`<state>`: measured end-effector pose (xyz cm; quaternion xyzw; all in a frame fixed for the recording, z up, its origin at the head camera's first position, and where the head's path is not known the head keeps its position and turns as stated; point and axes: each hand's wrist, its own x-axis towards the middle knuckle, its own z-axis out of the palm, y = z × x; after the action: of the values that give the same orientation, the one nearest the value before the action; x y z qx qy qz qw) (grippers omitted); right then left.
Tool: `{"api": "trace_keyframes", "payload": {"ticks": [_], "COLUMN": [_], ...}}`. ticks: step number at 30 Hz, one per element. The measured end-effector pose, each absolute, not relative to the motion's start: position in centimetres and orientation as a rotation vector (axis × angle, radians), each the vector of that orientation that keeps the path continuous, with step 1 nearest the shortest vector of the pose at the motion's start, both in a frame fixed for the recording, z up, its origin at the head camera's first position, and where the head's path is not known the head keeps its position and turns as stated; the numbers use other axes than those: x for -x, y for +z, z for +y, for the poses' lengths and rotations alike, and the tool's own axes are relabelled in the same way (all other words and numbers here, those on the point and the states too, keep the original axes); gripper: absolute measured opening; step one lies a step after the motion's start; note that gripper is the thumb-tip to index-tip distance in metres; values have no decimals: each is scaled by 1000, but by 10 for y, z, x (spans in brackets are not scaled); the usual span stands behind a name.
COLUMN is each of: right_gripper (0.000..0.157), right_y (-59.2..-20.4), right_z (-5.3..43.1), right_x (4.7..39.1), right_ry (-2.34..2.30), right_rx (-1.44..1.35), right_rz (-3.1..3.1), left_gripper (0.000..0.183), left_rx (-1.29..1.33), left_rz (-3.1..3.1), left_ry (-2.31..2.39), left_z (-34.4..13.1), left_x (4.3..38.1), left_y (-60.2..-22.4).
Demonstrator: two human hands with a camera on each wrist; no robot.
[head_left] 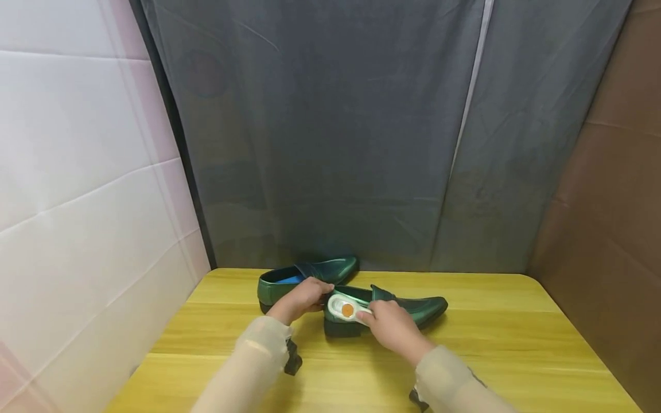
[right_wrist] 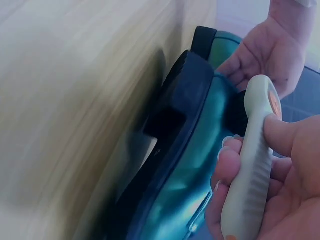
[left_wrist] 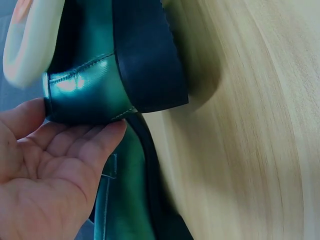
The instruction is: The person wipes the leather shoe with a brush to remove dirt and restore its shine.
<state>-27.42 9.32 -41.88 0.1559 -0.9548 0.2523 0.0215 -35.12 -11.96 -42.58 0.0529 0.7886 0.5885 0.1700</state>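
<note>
Two green leather loafers with dark soles are on the table. The nearer loafer [head_left: 426, 311] stands with its toe to the right. My left hand [head_left: 303, 298] holds it by the back of the heel, thumb at the top rim and fingers against the leather [left_wrist: 90, 92]. In my right hand [head_left: 395, 330] is a pale-handled brush [right_wrist: 255, 150] with an orange spot and dark bristles. Its bristles face the side of the nearer loafer close to the heel; exact contact cannot be told. The other loafer [head_left: 333, 269] is behind, partly hidden by my left hand.
The wooden table [head_left: 496, 355] has a rounded far edge. A grey curtain [head_left: 330, 143] hangs just behind it, a white fabric wall [head_left: 93, 201] rises on the left, and a brown one [head_left: 604, 229] on the right.
</note>
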Motion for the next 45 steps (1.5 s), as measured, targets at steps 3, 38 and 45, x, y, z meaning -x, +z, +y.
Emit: {"api": "trace_keyframes", "payload": {"ticks": [3,38,45], "right_gripper": [31,36,36], "right_y": [-416,-417,-429], "right_z": [85,104,147], "right_x": [277,277,270], "right_ry": [747,755,953], "right_rx": [-461,-446,-446], "right_rz": [-2965,-2983,-2961], "left_gripper": [27,19,21], "left_rx": [-159,11,25], "left_rz": [2232,2178,2185], "left_ry": [1673,1763,1760], "left_z": [-118,-121,-121], "left_x": [353,354,353], "left_y": [-427,-427,-423]}}
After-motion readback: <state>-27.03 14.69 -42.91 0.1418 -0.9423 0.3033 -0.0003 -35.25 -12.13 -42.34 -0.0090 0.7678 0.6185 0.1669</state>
